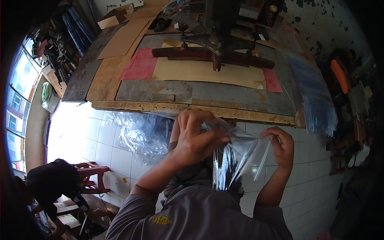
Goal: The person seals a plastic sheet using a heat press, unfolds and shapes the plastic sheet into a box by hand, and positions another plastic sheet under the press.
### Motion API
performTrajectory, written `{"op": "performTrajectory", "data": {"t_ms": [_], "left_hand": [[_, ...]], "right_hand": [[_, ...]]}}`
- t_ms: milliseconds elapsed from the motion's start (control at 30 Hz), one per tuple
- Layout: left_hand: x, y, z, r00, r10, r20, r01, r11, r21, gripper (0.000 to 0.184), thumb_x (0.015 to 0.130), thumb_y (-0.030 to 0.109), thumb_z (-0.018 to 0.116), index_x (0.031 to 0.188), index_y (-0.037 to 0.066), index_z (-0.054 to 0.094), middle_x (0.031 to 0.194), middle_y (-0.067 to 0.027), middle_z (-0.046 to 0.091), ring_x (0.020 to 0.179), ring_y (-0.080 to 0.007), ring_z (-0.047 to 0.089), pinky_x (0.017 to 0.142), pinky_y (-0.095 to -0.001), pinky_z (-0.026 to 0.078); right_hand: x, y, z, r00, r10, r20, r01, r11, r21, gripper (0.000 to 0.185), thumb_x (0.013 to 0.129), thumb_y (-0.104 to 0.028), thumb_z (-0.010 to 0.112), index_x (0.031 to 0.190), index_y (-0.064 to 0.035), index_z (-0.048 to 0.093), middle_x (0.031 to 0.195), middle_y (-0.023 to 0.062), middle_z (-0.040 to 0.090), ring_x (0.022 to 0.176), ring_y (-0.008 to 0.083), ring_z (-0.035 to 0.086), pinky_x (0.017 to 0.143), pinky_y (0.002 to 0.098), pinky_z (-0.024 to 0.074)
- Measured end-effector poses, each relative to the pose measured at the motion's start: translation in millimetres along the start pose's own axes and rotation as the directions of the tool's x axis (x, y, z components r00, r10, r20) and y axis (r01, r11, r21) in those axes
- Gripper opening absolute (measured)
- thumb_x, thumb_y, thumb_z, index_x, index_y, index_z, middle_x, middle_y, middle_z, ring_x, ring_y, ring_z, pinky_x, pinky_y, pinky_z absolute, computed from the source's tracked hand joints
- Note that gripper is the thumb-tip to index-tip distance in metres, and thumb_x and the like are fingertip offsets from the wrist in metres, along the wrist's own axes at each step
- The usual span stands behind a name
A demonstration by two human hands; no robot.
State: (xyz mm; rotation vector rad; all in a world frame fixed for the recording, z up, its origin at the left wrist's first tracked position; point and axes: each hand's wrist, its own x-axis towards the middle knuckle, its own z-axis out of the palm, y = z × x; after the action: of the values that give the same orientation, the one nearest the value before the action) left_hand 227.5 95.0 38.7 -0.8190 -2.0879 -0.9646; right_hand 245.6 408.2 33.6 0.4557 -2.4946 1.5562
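A clear plastic sheet or bag (pixel 236 154) hangs over my lap, stretched between both hands. My left hand (pixel 200 134) is closed on its upper left part, fingers bent and thumb pointing right. At the upper right corner, my right hand (pixel 281 144) pinches the plastic between thumb and fingers. The lower end of the plastic hangs free and catches the light. Just beyond my hands is the front edge of a worktable (pixel 192 110). Whether the plastic is one layer or several, I cannot tell.
A press with a red bar (pixel 212 57) stands over yellow and pink sheets (pixel 184 72) on the table. Clear plastic (pixel 140 136) is heaped below left. Stacked clear sheets (pixel 314 96) overhang the right edge. Another person (pixel 54 184) bends near a red stool (pixel 94 176).
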Motion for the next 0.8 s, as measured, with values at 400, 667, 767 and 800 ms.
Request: {"op": "performTrajectory", "data": {"t_ms": [400, 667, 767, 800], "left_hand": [[8, 8, 11, 0.978, 0.069, 0.195, -0.043, 0.990, -0.131, 0.019, 0.086, 0.019, 0.083, 0.095, 0.010, 0.068, 0.084, -0.0033, 0.070, 0.065, -0.0224, 0.068, 0.058, -0.0357, 0.052], [6, -2, -2, 0.945, 0.078, 0.317, 0.027, 0.949, -0.314, 0.025, 0.092, 0.023, 0.080, 0.114, 0.012, 0.074, 0.076, -0.0061, 0.074, 0.062, -0.0262, 0.072, 0.055, -0.0380, 0.053], [8, 0, -6, 0.932, 0.053, 0.357, 0.076, 0.938, -0.337, 0.024, 0.095, 0.022, 0.077, 0.116, 0.011, 0.073, 0.073, -0.0083, 0.073, 0.060, -0.0282, 0.071, 0.054, -0.0395, 0.053], [7, 0, -5, 0.920, 0.033, 0.389, 0.113, 0.931, -0.348, 0.025, 0.095, 0.021, 0.076, 0.118, 0.011, 0.072, 0.073, -0.0088, 0.073, 0.060, -0.0288, 0.071, 0.054, -0.0397, 0.053]], "right_hand": [[10, -68, 48, 0.954, -0.300, 0.026, 0.301, 0.948, -0.099, 0.053, 0.090, -0.033, 0.082, 0.127, 0.0017, 0.069, 0.129, 0.0151, 0.072, 0.126, 0.0298, 0.065, 0.109, 0.0448, 0.0487], [11, -58, 60, 0.982, -0.084, 0.171, 0.080, 0.996, 0.030, 0.040, 0.081, -0.005, 0.089, 0.118, 0.0006, 0.075, 0.099, 0.0131, 0.078, 0.089, 0.0191, 0.077, 0.079, 0.0308, 0.0595], [11, -54, 57, 0.979, -0.114, 0.167, 0.107, 0.993, 0.056, 0.035, 0.085, -0.002, 0.084, 0.120, -0.0009, 0.075, 0.096, 0.0113, 0.078, 0.078, 0.0174, 0.075, 0.069, 0.0296, 0.0568], [11, -55, 55, 0.978, -0.119, 0.169, 0.109, 0.992, 0.063, 0.036, 0.087, -0.001, 0.082, 0.122, -0.0018, 0.075, 0.098, 0.0110, 0.078, 0.077, 0.0169, 0.074, 0.066, 0.0295, 0.0555]]}}
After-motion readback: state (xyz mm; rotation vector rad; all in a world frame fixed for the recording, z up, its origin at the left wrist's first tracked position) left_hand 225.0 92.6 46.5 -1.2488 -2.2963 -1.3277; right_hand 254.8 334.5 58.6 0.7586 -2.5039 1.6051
